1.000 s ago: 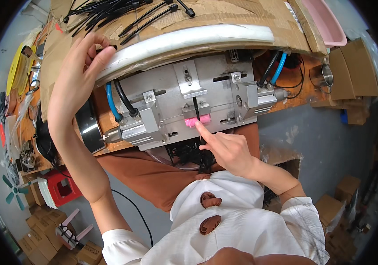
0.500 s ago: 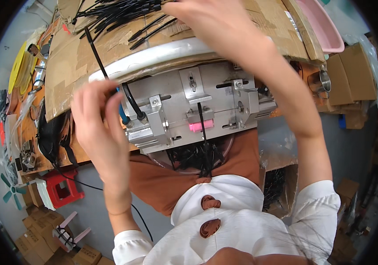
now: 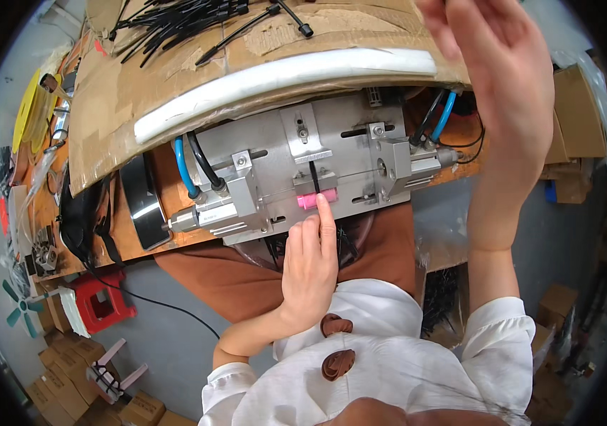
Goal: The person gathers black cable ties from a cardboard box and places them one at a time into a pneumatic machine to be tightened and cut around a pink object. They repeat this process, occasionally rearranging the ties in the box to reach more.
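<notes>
My left hand (image 3: 308,263) is in the middle, over the near edge of a metal fixture (image 3: 349,153). Its index finger lies on a thin black rod (image 3: 314,176) where the rod crosses a pink pad (image 3: 307,201). The other fingers are bent beneath, and the thumb is hidden. The rod's far end meets an upright metal bracket (image 3: 307,138); its near part disappears under my hand. At the upper right, my right hand (image 3: 491,60) is raised and blurred, its fingertips cut off by the frame, so its grip is unclear.
A cardboard sheet (image 3: 360,28) with a white padded edge (image 3: 282,82) carries a heap of black rods (image 3: 175,25). Blue hoses (image 3: 445,117) join the clamps. Black pieces lie in a container in my lap. A red stool (image 3: 108,302) and cardboard boxes (image 3: 69,369) are left.
My left hand has come from the fixture's left side to the rod at the pink pad. My right hand has moved right, away from the heap. A black rod standing near my left hand is gone there.
</notes>
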{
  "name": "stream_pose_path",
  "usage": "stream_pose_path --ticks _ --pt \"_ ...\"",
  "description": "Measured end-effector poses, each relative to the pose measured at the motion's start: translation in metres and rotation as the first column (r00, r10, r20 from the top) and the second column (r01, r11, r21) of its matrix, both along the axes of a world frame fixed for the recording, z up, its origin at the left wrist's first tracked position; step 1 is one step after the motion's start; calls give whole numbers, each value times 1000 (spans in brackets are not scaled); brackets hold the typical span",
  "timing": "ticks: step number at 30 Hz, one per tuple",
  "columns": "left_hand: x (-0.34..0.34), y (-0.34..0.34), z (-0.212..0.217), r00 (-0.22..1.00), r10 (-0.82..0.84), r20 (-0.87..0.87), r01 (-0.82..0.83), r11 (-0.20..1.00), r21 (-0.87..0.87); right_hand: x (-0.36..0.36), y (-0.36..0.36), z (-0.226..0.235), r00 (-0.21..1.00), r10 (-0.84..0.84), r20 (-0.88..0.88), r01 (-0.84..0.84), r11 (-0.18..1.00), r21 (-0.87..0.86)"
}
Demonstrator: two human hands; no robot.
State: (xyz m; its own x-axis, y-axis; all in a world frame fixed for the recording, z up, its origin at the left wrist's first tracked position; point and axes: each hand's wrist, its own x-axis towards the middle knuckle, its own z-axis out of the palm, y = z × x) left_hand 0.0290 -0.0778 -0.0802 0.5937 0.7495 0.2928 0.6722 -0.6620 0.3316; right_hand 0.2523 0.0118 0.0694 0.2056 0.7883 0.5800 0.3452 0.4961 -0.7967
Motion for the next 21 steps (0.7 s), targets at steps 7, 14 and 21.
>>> stream_pose_path --ticks 7,14,21 --pt "-2 26 45 998 -65 -12 65 998 19 -34 -91 -82 946 -31 322 15 998 53" --pt "35 202 90 982 28 188 -122 852 509 -85 -123 -151 823 9 567 63 992 -107" --pt "15 212 108 963 -234 134 235 972 7 -94 -113 -159 800 1 600 88 989 -119"
